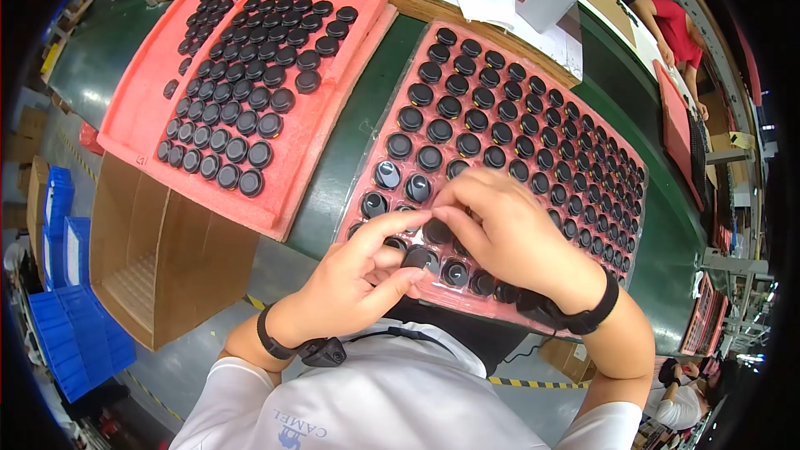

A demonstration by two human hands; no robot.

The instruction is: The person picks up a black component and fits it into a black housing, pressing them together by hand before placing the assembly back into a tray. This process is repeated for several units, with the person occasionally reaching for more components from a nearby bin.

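Note:
Over the near left part of a pink tray (492, 307) full of round black caps, my two hands work close together. Between thumb and fingers of my left hand (354, 279) is a black round cap (421, 259), tilted. My right hand (517, 221) is closed in a pinch, its fingertips almost meeting the left index finger. Whatever that pinch holds is too small to make out. Two caps (417, 187) beside the hands show shinier, lighter tops than the others. Some caps lie hidden under my hands.
Left of it, a pink foam tray (137, 104) carries many black caps in rows. A cardboard box (125, 258) and blue bins (79, 333) stand below on the left. At the back are a translucent bottle (552, 0) and a white cloth (485, 2). A person in red (679, 29) is far right.

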